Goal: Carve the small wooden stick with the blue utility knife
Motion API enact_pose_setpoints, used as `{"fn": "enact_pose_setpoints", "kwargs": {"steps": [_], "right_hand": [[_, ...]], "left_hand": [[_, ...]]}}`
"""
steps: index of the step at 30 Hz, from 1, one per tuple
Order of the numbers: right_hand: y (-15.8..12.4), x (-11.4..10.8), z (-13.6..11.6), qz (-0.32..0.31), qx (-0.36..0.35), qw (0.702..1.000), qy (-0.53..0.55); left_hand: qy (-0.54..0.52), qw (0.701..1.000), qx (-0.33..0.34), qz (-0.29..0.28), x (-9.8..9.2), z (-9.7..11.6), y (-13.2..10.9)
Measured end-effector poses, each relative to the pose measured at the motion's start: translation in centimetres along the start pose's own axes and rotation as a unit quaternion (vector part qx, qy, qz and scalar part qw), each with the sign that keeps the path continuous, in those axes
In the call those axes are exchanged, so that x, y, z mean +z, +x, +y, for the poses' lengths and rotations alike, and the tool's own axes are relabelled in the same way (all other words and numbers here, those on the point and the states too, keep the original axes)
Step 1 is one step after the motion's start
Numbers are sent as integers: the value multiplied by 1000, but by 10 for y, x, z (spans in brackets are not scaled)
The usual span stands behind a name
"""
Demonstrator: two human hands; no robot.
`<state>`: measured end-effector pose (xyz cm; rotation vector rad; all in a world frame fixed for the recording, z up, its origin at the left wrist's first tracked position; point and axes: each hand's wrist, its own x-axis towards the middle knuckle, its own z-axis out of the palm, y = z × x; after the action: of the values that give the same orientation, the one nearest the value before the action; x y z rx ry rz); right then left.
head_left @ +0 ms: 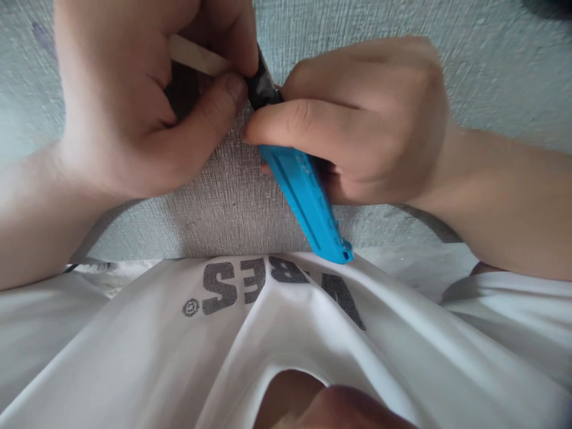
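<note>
My right hand (366,119) is closed around a blue utility knife (304,196). Its plastic handle slants down toward my shirt, with a ridged edge and a small hole at the end. Beyond the thumb, the dark front part of the knife points up and left toward my other hand. My left hand (147,107) is closed in a pinch, with a pale flat strip (196,56) running between its fingers. The left thumb and fingertip sit right beside the knife's dark part. Whether they touch it, and where the strip ends, the fingers hide.
Under both hands lies a grey, finely textured surface (214,208), its near edge close to my body. My white shirt (156,357) with dark lettering fills the lower view. A dark object (552,7) is cut off at the upper right corner.
</note>
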<state>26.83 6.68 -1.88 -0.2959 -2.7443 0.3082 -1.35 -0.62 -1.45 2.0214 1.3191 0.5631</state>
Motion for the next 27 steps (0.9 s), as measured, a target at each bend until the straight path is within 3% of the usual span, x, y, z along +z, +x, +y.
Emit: {"fn": "enact_pose_setpoints", "kwargs": {"steps": [6, 10, 17, 22, 27], "right_hand": [[-1, 0, -2, -9, -1, 1000, -8], [0, 1, -2, -1, -8, 1000, -21], [-1, 3, -1, 9, -10, 1000, -18], [0, 1, -2, -1, -4, 1000, -2], [0, 0, -1, -8, 1, 1000, 5]], "left_hand": [[22, 999, -41, 8, -2, -3, 0], [22, 1000, -11, 1, 0, -6, 0], [27, 999, -28, 6, -3, -8, -2], [19, 1000, -2, 9, -1, -7, -1], [21, 999, -28, 8, -2, 2, -2]]}}
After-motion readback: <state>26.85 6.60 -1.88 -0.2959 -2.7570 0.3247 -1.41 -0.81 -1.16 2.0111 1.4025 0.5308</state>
